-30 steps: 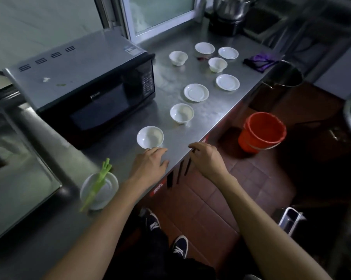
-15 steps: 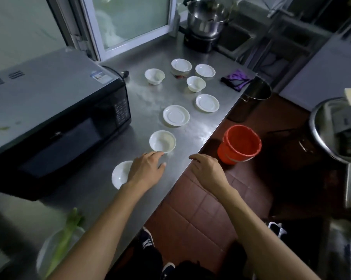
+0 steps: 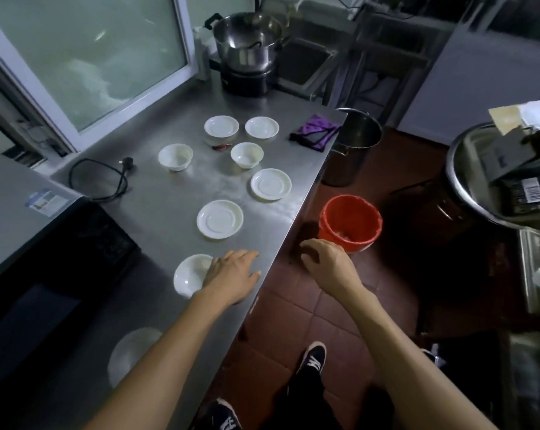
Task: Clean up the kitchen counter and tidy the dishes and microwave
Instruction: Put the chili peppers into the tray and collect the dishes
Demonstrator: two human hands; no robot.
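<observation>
Reaching over the surface (image 3: 175, 193), the left hand (image 3: 229, 276) lies flat and open beside a bowl (image 3: 190, 274), holding nothing. The right hand (image 3: 326, 262) hangs loosely curled and empty past the edge. Gathering dishes seems underway; next, grip that bowl.

Steel counter (image 3: 156, 209) with white bowls (image 3: 175, 156), saucers (image 3: 219, 219), purple cloth (image 3: 316, 135), microwave (image 3: 45, 243).
</observation>
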